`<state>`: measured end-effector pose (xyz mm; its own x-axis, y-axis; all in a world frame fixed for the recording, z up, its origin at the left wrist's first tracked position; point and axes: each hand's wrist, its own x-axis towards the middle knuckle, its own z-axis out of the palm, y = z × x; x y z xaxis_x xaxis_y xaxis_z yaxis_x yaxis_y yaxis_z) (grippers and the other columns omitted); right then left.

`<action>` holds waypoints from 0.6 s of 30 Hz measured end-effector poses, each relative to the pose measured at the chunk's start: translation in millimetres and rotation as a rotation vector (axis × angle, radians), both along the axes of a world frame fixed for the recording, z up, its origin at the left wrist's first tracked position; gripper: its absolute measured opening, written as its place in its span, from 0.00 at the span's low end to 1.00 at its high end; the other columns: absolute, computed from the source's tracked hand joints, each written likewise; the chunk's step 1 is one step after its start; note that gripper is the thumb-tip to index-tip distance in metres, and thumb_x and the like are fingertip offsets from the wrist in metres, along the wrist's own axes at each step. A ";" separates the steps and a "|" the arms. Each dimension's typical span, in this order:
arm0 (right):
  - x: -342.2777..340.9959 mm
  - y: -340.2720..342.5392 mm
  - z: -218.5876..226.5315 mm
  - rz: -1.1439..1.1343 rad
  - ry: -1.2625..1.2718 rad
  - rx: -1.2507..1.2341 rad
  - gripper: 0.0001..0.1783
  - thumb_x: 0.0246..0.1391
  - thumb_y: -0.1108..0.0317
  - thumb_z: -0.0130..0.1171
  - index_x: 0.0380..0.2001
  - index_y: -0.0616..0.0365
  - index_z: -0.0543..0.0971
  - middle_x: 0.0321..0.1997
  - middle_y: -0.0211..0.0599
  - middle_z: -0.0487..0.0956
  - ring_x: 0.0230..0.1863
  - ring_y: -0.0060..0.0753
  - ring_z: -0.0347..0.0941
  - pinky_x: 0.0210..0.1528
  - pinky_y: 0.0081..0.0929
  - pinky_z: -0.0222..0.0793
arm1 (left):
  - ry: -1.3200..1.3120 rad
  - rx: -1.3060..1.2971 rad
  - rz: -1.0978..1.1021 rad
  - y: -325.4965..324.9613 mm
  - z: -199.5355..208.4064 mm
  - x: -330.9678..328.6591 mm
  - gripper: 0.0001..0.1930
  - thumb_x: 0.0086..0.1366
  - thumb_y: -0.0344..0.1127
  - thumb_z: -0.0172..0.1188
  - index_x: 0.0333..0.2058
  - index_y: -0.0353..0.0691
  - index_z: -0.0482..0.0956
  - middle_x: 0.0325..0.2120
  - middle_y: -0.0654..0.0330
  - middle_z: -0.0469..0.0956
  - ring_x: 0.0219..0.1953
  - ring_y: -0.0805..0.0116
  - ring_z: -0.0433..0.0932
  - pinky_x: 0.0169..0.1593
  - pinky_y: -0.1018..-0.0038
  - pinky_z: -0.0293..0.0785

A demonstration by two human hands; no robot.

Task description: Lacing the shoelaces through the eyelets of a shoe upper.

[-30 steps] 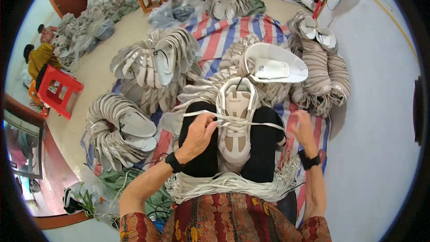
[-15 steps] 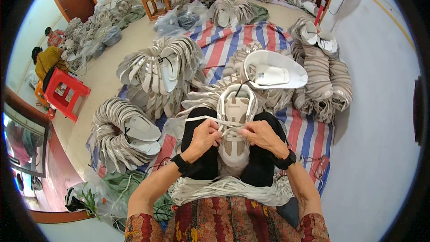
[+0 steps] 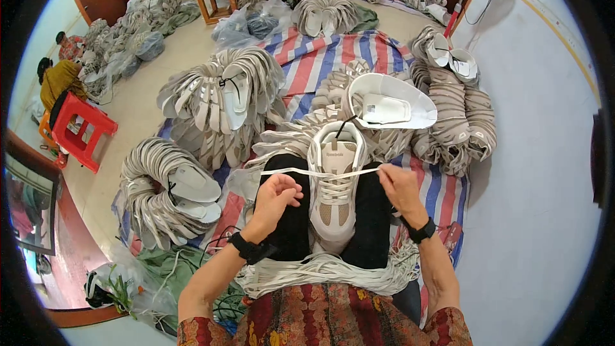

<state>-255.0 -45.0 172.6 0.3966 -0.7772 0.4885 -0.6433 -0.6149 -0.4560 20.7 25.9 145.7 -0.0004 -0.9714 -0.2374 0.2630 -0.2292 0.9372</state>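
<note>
Between the knees (image 3: pixel 368 218), the shoe (image 3: pixel 334 221) is lodged with its toe toward the body and the tongue (image 3: pixel 339 159) exposed. The lace (image 3: pixel 288 170) is strung across it; lower rows are already crossed, eyelets too small to check. Right end is pinched in the right hand (image 3: pixel 400 187) and drawn out sideways. Left hand (image 3: pixel 278 200) is loosely curled just below the left run of lace, fingers partly apart, no lace seen in it.

For good work, the lace should be kept flat and untwisted, both ends evened up, and each row snugged without bunching the tongue. Pull is best kept low and sideways, with the shoe steadied so it isn't tipped. Snagging on the black tie (image 3: pixel 345 128) at the collar, or on the spare laces (image 3: pixel 320 273) across the lap, should be avoided.
</note>
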 end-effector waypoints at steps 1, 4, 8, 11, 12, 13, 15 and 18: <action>0.5 0.4 -1.7 0.000 0.003 -0.002 0.05 0.48 0.72 0.52 0.30 0.61 0.73 0.20 0.43 0.74 0.19 0.39 0.72 0.20 0.27 0.66 | 0.003 -0.002 0.000 -3.7 0.2 -1.7 0.07 0.58 0.26 0.53 0.36 0.36 0.68 0.32 0.57 0.74 0.33 0.67 0.76 0.36 0.75 0.74; 17.3 8.6 6.5 0.104 -0.413 1.032 0.14 0.50 0.72 0.52 0.40 0.66 0.67 0.22 0.35 0.75 0.24 0.22 0.73 0.25 0.19 0.72 | -0.837 -0.541 0.122 -17.7 12.0 -12.2 0.09 0.55 0.29 0.56 0.34 0.35 0.69 0.29 0.58 0.74 0.30 0.67 0.72 0.37 0.73 0.68; 34.7 8.1 16.2 0.141 -0.629 1.213 0.11 0.52 0.70 0.53 0.36 0.65 0.67 0.25 0.36 0.74 0.21 0.20 0.70 0.22 0.16 0.68 | -0.948 -0.637 -0.010 -40.0 -0.8 -13.7 0.07 0.53 0.32 0.58 0.30 0.36 0.72 0.23 0.57 0.71 0.26 0.60 0.68 0.35 0.66 0.63; 35.8 2.7 9.4 0.159 -0.733 1.156 0.08 0.52 0.70 0.53 0.33 0.62 0.69 0.22 0.29 0.71 0.17 0.15 0.63 0.18 0.13 0.59 | -1.040 -0.688 -0.165 -44.6 0.5 -11.9 0.08 0.53 0.33 0.58 0.22 0.35 0.72 0.21 0.57 0.71 0.25 0.60 0.66 0.33 0.66 0.62; 36.7 2.7 9.4 0.183 -0.714 1.146 0.07 0.52 0.70 0.54 0.31 0.62 0.70 0.21 0.27 0.70 0.17 0.13 0.60 0.18 0.12 0.55 | -1.050 -0.716 -0.164 -46.5 1.5 -13.8 0.11 0.53 0.35 0.59 0.18 0.35 0.72 0.18 0.57 0.69 0.23 0.61 0.65 0.30 0.67 0.60; 38.0 2.5 8.6 0.207 -0.695 1.136 0.06 0.52 0.70 0.54 0.30 0.61 0.71 0.20 0.24 0.68 0.17 0.12 0.57 0.18 0.11 0.52 | -1.049 -0.708 -0.172 -47.9 2.5 -13.3 0.11 0.53 0.35 0.59 0.18 0.35 0.72 0.18 0.57 0.69 0.23 0.61 0.65 0.30 0.67 0.60; 38.0 4.0 3.8 0.186 -0.653 1.077 0.05 0.51 0.71 0.54 0.27 0.62 0.72 0.20 0.23 0.69 0.20 0.11 0.60 0.21 0.11 0.56 | -0.949 -0.665 -0.159 -48.7 8.2 -13.4 0.11 0.52 0.36 0.59 0.19 0.35 0.72 0.17 0.57 0.66 0.22 0.61 0.64 0.29 0.69 0.60; 30.5 3.4 -4.3 0.144 -0.544 0.801 0.03 0.48 0.75 0.55 0.27 0.62 0.73 0.21 0.23 0.70 0.23 0.12 0.63 0.25 0.13 0.61 | -0.973 -0.656 -0.156 -45.2 7.9 -5.4 0.11 0.53 0.35 0.59 0.18 0.35 0.71 0.15 0.58 0.65 0.23 0.62 0.64 0.28 0.70 0.60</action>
<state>-224.4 -41.6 168.3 0.3907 -0.9203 -0.0186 -0.1645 -0.0499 -0.9851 15.3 -19.3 153.5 -0.2244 -0.9130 0.3408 -0.6140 0.4040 0.6781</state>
